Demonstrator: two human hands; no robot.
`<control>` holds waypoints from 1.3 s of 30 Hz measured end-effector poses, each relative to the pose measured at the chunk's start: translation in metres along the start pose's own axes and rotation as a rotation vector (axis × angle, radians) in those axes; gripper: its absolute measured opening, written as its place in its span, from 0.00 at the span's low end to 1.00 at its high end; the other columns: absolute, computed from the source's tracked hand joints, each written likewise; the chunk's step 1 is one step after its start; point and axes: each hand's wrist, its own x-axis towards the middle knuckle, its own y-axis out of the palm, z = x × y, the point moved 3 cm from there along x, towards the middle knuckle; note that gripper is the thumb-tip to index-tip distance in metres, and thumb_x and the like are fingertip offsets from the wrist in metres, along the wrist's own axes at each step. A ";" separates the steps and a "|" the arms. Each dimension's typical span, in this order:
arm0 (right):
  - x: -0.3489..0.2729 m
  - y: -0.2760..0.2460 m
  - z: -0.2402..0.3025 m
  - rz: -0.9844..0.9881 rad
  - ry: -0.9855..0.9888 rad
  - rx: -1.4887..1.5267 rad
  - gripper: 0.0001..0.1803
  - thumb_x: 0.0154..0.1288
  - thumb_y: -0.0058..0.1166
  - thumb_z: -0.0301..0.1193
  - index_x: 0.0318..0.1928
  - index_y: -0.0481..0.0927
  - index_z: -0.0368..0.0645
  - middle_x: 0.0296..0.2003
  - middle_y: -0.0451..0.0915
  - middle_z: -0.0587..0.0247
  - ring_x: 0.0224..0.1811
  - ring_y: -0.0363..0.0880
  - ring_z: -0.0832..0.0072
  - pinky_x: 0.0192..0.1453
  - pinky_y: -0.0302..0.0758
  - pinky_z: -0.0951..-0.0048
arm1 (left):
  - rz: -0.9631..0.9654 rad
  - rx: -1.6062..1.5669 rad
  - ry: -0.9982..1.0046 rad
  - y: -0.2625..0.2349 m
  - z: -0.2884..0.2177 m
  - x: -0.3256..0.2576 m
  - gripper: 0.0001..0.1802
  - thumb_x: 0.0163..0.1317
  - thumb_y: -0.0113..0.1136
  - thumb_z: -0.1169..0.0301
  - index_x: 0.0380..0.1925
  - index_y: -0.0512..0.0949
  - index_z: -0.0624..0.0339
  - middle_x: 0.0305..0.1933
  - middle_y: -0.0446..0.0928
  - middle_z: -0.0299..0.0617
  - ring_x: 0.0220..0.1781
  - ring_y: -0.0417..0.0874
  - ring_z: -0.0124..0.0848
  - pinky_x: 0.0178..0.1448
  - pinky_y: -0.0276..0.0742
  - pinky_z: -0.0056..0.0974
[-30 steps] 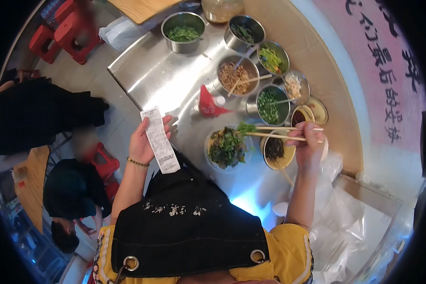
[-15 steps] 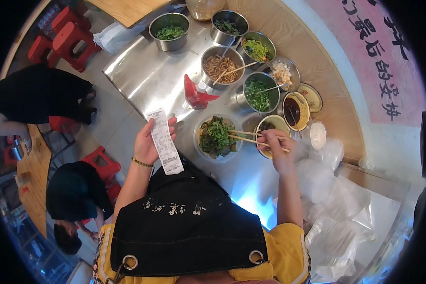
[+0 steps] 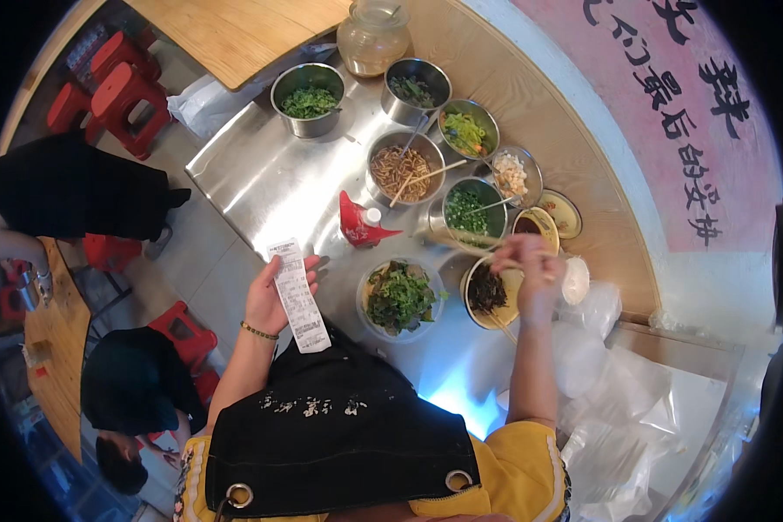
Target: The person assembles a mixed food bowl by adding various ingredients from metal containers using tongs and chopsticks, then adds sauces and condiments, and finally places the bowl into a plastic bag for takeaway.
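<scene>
A long white printed receipt (image 3: 302,304) is pinched between the thumb and fingers of my left hand (image 3: 270,300), near the table's front edge. My right hand (image 3: 531,270), smeared by motion, grips wooden chopsticks (image 3: 465,238) that point left, blurred, over the near side of the chopped green onion pot. Below their tips stands a clear round bowl (image 3: 400,298) heaped with leafy greens (image 3: 402,294). Partly under my right hand is a yellowish bowl of dark shredded food (image 3: 487,291). A dark sauce bowl (image 3: 544,228) lies just beyond that hand, partly hidden.
Metal pots of chopped greens (image 3: 309,102), brown strips (image 3: 402,170) and green onion (image 3: 474,209) line the steel table (image 3: 244,174). A red pouch with a white cap (image 3: 364,222) lies mid-table. Plastic bags (image 3: 618,400) crowd the right. Two people (image 3: 139,383) are at the left.
The chopsticks have left the greens in the clear bowl. My right hand has swung them farther out, toward the pots. My left hand keeps the receipt. The whole view has tilted slightly upward.
</scene>
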 end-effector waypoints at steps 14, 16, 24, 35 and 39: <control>0.178 0.151 -0.015 0.057 -0.066 0.223 0.14 0.67 0.49 0.33 0.40 0.77 0.33 0.28 0.81 0.52 0.24 0.81 0.72 0.30 0.79 0.75 | 0.076 0.125 0.027 0.034 -0.042 0.030 0.26 0.71 0.35 0.57 0.61 0.60 0.65 0.59 0.67 0.59 0.49 0.79 0.42 0.55 0.76 0.46; 0.168 0.138 -0.012 0.023 -0.049 0.165 0.14 0.67 0.49 0.33 0.40 0.77 0.31 0.28 0.81 0.51 0.24 0.80 0.72 0.29 0.79 0.76 | 0.073 0.120 0.039 0.032 -0.046 0.032 0.26 0.71 0.34 0.57 0.60 0.60 0.65 0.59 0.67 0.59 0.49 0.79 0.42 0.55 0.76 0.45; 0.136 0.066 -0.027 -0.101 0.011 0.033 0.16 0.68 0.47 0.34 0.39 0.76 0.30 0.27 0.80 0.52 0.21 0.79 0.73 0.26 0.79 0.78 | 0.143 0.022 -0.083 0.036 -0.046 0.048 0.26 0.71 0.32 0.56 0.61 0.59 0.62 0.60 0.67 0.58 0.50 0.79 0.45 0.54 0.77 0.46; 0.128 0.071 -0.048 -0.083 0.077 -0.064 0.18 0.69 0.45 0.37 0.41 0.77 0.31 0.27 0.80 0.55 0.22 0.79 0.74 0.27 0.79 0.77 | 0.255 -0.072 -0.107 0.047 -0.045 0.049 0.27 0.71 0.31 0.56 0.62 0.58 0.62 0.62 0.64 0.61 0.52 0.78 0.46 0.55 0.76 0.50; 0.125 0.073 -0.048 -0.070 0.089 -0.056 0.18 0.69 0.45 0.37 0.41 0.77 0.31 0.26 0.80 0.55 0.22 0.79 0.73 0.28 0.79 0.77 | 0.279 -0.080 -0.118 0.049 -0.042 0.047 0.27 0.71 0.31 0.56 0.63 0.57 0.61 0.62 0.63 0.61 0.53 0.78 0.47 0.56 0.76 0.50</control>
